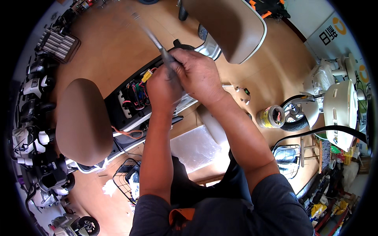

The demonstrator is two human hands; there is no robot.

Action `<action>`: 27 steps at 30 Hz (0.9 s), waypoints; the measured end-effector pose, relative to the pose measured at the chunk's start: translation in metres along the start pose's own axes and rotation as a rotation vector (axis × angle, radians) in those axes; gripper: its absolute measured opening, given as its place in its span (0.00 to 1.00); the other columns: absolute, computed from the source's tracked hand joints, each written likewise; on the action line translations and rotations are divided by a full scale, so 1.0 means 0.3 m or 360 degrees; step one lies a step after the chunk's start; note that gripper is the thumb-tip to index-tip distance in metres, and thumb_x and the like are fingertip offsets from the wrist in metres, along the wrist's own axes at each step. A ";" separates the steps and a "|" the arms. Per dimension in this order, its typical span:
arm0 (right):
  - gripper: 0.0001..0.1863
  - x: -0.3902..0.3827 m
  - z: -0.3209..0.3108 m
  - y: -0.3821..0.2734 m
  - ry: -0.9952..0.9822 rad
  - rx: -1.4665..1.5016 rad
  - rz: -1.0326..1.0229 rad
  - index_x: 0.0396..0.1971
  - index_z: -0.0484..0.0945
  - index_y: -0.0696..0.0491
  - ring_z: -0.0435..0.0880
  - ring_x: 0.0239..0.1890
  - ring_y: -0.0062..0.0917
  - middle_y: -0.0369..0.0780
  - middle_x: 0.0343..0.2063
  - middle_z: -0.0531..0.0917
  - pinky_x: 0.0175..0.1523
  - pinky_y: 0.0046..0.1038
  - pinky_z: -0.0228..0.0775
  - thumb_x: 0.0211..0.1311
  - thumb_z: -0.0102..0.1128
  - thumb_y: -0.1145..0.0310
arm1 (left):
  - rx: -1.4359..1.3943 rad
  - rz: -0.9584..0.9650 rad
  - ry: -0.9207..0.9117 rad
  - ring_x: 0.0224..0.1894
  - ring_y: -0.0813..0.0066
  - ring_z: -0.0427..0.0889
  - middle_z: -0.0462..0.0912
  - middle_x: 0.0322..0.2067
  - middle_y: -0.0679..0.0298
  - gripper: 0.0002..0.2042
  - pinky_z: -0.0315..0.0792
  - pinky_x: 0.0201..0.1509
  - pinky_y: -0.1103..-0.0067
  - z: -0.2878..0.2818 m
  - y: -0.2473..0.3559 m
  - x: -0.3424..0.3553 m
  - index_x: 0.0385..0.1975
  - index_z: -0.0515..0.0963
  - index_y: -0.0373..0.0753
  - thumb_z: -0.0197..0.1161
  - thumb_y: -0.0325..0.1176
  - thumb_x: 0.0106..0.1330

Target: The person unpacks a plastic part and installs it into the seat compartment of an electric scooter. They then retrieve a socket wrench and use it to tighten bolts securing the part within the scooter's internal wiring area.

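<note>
Both my hands come together in front of me, over the open body of a scooter (134, 118). My right hand (199, 74) is closed round the grey end of a long metal-shafted tool (151, 36), which points up and to the left. Its wider tip is blurred, so I cannot tell its exact kind. My left hand (163, 88) is closed against the right one at the tool's lower end; what its fingers hold is partly hidden. Beside it, a yellow connector (147, 76) and coloured wires (136, 94) show in the scooter's compartment.
A brown scooter seat (84, 122) is at the left, another (232, 27) at the top. Right of my arm are a clear jar (271, 117) and a wheel (295, 114). Bubble wrap (197, 147) lies below my hands. Several scooters (39, 129) line the left side.
</note>
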State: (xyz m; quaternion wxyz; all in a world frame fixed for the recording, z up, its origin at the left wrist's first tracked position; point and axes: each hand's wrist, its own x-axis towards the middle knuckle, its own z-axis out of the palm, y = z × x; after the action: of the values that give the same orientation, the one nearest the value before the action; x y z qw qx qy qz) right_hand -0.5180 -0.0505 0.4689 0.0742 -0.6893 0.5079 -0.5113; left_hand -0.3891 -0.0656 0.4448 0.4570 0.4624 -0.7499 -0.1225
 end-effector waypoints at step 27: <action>0.16 -0.045 0.002 0.061 -0.0159 -0.0161 -0.0069 0.49 0.84 0.46 0.87 0.40 0.42 0.43 0.36 0.86 0.43 0.42 0.79 0.60 0.67 0.71 | -0.1437 -0.0281 0.0262 0.43 0.74 0.83 0.87 0.36 0.57 0.16 0.74 0.52 0.80 -0.029 0.090 0.063 0.52 0.76 0.29 0.54 0.38 0.82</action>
State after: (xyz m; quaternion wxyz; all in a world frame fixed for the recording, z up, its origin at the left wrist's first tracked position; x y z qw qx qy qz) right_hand -0.5285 -0.0488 0.4488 0.0534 -0.7276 0.5138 -0.4514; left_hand -0.4009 -0.0640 0.4767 0.6583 0.2876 -0.5406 -0.4378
